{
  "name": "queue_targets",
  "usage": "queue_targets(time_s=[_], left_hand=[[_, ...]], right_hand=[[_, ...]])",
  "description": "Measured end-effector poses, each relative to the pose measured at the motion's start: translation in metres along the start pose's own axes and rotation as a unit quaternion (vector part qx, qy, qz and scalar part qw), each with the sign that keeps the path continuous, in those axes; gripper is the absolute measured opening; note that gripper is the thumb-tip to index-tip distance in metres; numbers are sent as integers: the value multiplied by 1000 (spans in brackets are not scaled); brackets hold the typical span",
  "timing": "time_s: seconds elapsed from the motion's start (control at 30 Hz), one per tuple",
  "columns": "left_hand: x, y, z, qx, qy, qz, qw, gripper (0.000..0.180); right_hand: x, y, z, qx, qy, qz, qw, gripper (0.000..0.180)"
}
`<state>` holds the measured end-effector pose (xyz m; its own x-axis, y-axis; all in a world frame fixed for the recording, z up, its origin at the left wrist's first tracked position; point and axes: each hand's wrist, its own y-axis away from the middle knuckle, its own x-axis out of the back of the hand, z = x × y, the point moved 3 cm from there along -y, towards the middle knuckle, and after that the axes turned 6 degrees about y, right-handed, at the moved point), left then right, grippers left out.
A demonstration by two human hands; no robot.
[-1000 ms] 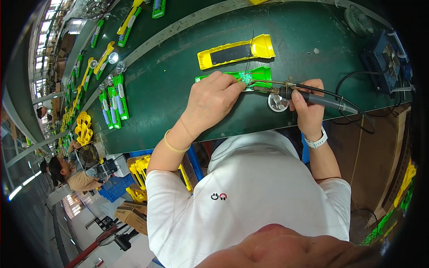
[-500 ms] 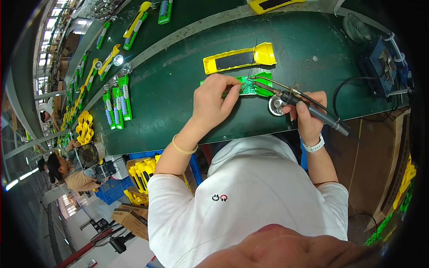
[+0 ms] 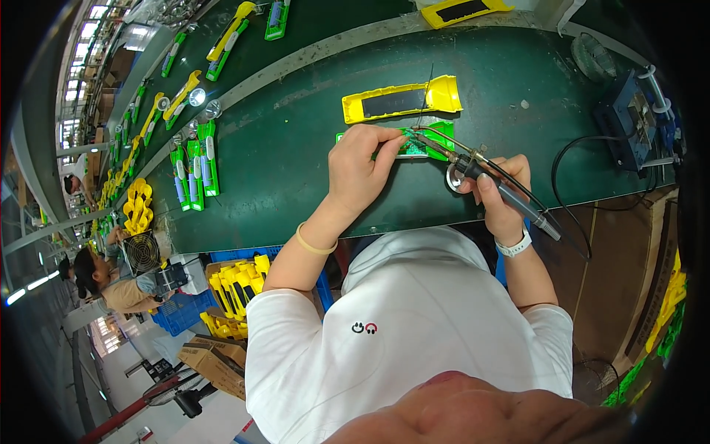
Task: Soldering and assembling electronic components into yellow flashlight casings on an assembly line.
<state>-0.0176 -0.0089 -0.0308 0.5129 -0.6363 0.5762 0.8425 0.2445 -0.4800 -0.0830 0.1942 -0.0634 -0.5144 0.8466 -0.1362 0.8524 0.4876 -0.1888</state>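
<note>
My right hand (image 3: 504, 194) grips a soldering iron (image 3: 518, 203) with a grey handle and a thin metal tube alongside it. Its tip meets the green circuit board (image 3: 414, 146) inside a green plastic housing (image 3: 445, 132). Beside the tip, the fingers of my left hand (image 3: 361, 164) are pinched together over the board; what they hold is too small to make out. A round silvery reflector (image 3: 453, 177) sits between the housing and my right hand, partly behind the iron. Just beyond lies a yellow housing half (image 3: 444, 92) with a dark panel, and a thin dark wire crosses it.
A blue soldering machine (image 3: 629, 118) with a black cable stands at right. Green lamp bodies (image 3: 194, 174) lie at left, near stacked yellow parts (image 3: 138, 206). Another yellow housing (image 3: 466, 10) is at the far edge. A co-worker (image 3: 111, 281) sits at far left.
The soldering iron's handle has swung toward me and left, so it slopes more steeply. The tip stays at the board, and my left hand keeps its pinch. The whole view has shifted slightly.
</note>
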Motion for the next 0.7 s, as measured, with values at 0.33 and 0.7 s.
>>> queue_targets(time_s=[0.33, 0.7], left_hand=[[0, 1, 1, -65, -22, 13, 998, 8], [-4, 4, 0, -63, -46, 22, 997, 11]], right_hand=[[-2, -2, 1, 47, 28, -1, 999, 20], [-3, 0, 3, 3, -7, -17, 1000, 22]])
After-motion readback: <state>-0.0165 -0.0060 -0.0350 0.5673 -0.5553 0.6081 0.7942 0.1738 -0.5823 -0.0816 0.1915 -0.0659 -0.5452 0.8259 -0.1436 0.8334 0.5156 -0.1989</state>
